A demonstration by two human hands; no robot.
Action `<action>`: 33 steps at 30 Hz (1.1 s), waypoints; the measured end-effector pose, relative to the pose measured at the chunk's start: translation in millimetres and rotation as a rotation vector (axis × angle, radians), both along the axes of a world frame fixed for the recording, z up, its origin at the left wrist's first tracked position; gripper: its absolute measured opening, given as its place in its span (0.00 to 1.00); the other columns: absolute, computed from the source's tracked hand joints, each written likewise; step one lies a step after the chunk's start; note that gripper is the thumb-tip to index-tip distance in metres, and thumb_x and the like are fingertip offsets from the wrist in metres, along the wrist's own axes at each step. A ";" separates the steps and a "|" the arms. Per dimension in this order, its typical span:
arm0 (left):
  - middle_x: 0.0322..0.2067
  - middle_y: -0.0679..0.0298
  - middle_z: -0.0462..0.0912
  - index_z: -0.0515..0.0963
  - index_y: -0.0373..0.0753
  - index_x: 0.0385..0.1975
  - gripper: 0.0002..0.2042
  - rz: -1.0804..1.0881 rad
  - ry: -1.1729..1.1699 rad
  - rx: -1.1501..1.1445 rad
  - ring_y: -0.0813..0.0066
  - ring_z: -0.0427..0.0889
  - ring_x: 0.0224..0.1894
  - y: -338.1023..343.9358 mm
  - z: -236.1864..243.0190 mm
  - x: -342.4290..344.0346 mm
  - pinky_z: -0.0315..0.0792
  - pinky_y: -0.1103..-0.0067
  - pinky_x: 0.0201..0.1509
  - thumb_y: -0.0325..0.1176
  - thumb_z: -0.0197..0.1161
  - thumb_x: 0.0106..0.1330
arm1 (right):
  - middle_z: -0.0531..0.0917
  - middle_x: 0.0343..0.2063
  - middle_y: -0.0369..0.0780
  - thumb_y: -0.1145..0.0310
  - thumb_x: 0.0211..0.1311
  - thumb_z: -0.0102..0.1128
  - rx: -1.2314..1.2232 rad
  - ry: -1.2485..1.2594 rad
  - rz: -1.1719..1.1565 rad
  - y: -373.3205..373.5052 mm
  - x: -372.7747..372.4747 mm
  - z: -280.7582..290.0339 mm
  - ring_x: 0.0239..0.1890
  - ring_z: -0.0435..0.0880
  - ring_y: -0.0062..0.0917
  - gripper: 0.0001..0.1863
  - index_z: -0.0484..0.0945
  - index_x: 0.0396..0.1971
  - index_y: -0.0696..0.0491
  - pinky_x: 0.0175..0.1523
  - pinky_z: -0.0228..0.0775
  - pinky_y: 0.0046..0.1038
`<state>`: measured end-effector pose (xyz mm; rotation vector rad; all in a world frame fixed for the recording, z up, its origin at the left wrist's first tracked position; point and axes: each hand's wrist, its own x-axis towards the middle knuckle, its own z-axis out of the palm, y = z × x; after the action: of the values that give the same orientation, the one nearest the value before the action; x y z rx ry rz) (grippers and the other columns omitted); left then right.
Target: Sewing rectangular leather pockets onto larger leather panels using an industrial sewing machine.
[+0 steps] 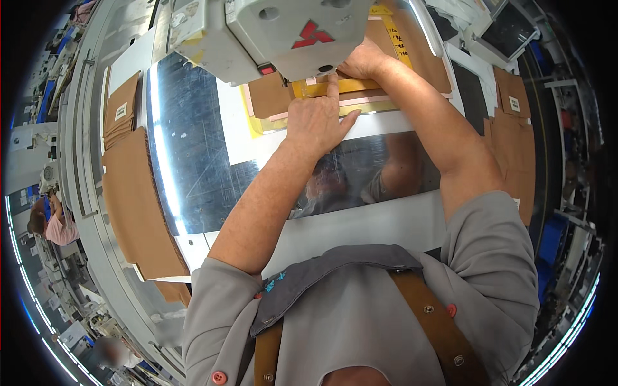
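Note:
My left hand (315, 122) lies over the near edge of a flat template with yellow tape strips (351, 86). Its index finger stretches forward onto the tape, and the thumb is spread to the right. My right hand (364, 61) reaches in beside the head of a sewing machine (299, 38); its fingers are bent and partly hidden, so I cannot tell whether they hold anything. A brown fabric panel (269, 96) lies within the template, under the machine head. Pink and pale yellow strips border the near side of the template.
Stacked brown fabric pieces (138, 199) lie on the left, with a smaller stack (121, 109) behind. More brown pieces (512, 148) hang or lie at the right. A shiny metal plate (199, 141) covers the table. A screen (508, 31) stands back right. Other people work far left.

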<state>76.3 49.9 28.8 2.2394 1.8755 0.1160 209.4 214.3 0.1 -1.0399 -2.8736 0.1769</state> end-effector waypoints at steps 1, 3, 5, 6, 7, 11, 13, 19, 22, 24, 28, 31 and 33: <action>0.27 0.58 0.88 0.68 0.28 0.68 0.41 0.002 -0.012 0.003 0.61 0.89 0.32 0.3 -0.2 -0.9 0.79 0.68 0.43 0.60 0.59 0.68 | 0.77 0.63 0.40 0.47 0.74 0.50 -0.008 0.019 -0.013 -0.7 0.2 0.7 0.68 0.70 0.36 0.23 0.77 0.62 0.40 0.75 0.55 0.44; 0.25 0.59 0.88 0.67 0.27 0.68 0.41 -0.017 0.013 0.049 0.61 0.89 0.31 0.9 -2.0 -3.9 0.79 0.69 0.40 0.60 0.59 0.68 | 0.77 0.62 0.40 0.47 0.74 0.50 -0.021 0.032 -0.021 -3.3 -0.1 1.3 0.68 0.70 0.36 0.23 0.77 0.62 0.39 0.75 0.56 0.44; 0.24 0.57 0.87 0.67 0.28 0.68 0.42 -0.023 0.005 0.033 0.60 0.89 0.29 0.5 -5.3 -6.5 0.79 0.68 0.37 0.62 0.58 0.68 | 0.77 0.62 0.41 0.46 0.75 0.50 -0.053 0.131 -0.055 -5.1 -0.1 2.0 0.68 0.71 0.36 0.24 0.77 0.63 0.40 0.74 0.56 0.44; 0.23 0.55 0.86 0.67 0.28 0.68 0.42 -0.030 -0.005 0.062 0.59 0.89 0.28 0.3 -7.4 -7.2 0.80 0.66 0.33 0.64 0.56 0.69 | 0.77 0.62 0.41 0.46 0.75 0.50 -0.059 0.131 -0.046 -5.2 0.1 2.8 0.68 0.71 0.36 0.24 0.77 0.63 0.40 0.74 0.56 0.44; 0.23 0.55 0.86 0.67 0.28 0.68 0.42 -0.034 -0.005 0.044 0.59 0.89 0.28 0.6 -9.5 -8.1 0.80 0.66 0.33 0.64 0.56 0.69 | 0.77 0.62 0.41 0.45 0.75 0.49 -0.058 0.115 -0.039 -5.3 0.7 3.8 0.68 0.71 0.36 0.24 0.76 0.63 0.40 0.74 0.56 0.45; 0.22 0.56 0.86 0.69 0.27 0.66 0.42 -0.043 -0.046 0.117 0.59 0.89 0.26 -0.3 -15.7 -8.4 0.80 0.67 0.33 0.64 0.58 0.68 | 0.77 0.62 0.41 0.45 0.76 0.49 -0.112 0.120 -0.076 -10.3 1.2 6.6 0.68 0.72 0.37 0.24 0.76 0.63 0.39 0.74 0.57 0.45; 0.22 0.56 0.86 0.70 0.27 0.66 0.42 -0.047 -0.027 0.116 0.59 0.89 0.26 0.2 -16.7 -7.9 0.80 0.68 0.33 0.63 0.58 0.68 | 0.78 0.62 0.42 0.45 0.76 0.49 -0.129 0.106 -0.088 -10.7 1.3 9.6 0.68 0.72 0.37 0.24 0.76 0.63 0.40 0.74 0.57 0.45; 0.22 0.55 0.86 0.70 0.26 0.65 0.42 -0.061 -0.002 0.122 0.61 0.88 0.25 0.9 -16.3 -8.5 0.80 0.68 0.33 0.64 0.58 0.68 | 0.78 0.62 0.41 0.45 0.75 0.50 -0.121 0.069 -0.058 -9.1 0.7 12.1 0.69 0.71 0.36 0.23 0.76 0.62 0.39 0.75 0.57 0.45; 0.21 0.56 0.86 0.71 0.26 0.65 0.42 -0.076 -0.008 0.147 0.61 0.88 0.24 0.9 -16.9 -9.1 0.80 0.69 0.33 0.63 0.58 0.69 | 0.78 0.62 0.41 0.45 0.75 0.50 -0.109 0.079 -0.051 -7.8 -0.6 8.7 0.69 0.70 0.37 0.23 0.76 0.63 0.39 0.75 0.56 0.45; 0.21 0.56 0.86 0.71 0.25 0.64 0.41 -0.078 0.000 0.147 0.62 0.87 0.24 1.5 -17.6 -9.0 0.80 0.69 0.33 0.63 0.58 0.69 | 0.78 0.63 0.41 0.45 0.75 0.51 -0.116 0.091 -0.062 -7.9 -1.0 6.1 0.70 0.70 0.37 0.23 0.76 0.63 0.38 0.76 0.55 0.45; 0.21 0.57 0.86 0.70 0.25 0.64 0.42 -0.073 0.003 0.171 0.62 0.87 0.25 5.3 -17.9 -10.0 0.80 0.68 0.34 0.64 0.57 0.69 | 0.78 0.63 0.42 0.46 0.75 0.51 -0.119 0.114 -0.078 -5.3 -3.5 6.5 0.70 0.70 0.37 0.23 0.76 0.63 0.40 0.76 0.55 0.44; 0.21 0.57 0.86 0.70 0.27 0.66 0.42 -0.069 -0.001 0.126 0.61 0.88 0.26 10.7 -17.0 -11.4 0.81 0.67 0.36 0.65 0.56 0.69 | 0.78 0.62 0.42 0.47 0.74 0.51 -0.114 0.086 -0.070 -3.2 -5.6 11.1 0.69 0.71 0.37 0.24 0.76 0.63 0.41 0.76 0.55 0.44; 0.22 0.57 0.86 0.69 0.29 0.67 0.42 -0.094 0.010 0.132 0.60 0.89 0.28 11.6 -16.5 -10.8 0.82 0.66 0.38 0.65 0.55 0.70 | 0.78 0.62 0.42 0.47 0.74 0.51 -0.087 0.057 -0.073 -2.5 -6.8 13.9 0.69 0.71 0.37 0.24 0.76 0.63 0.41 0.76 0.56 0.44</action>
<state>65.5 61.4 12.3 2.4147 1.8129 0.2187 202.6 211.8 14.0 -1.1332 -2.7945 0.3240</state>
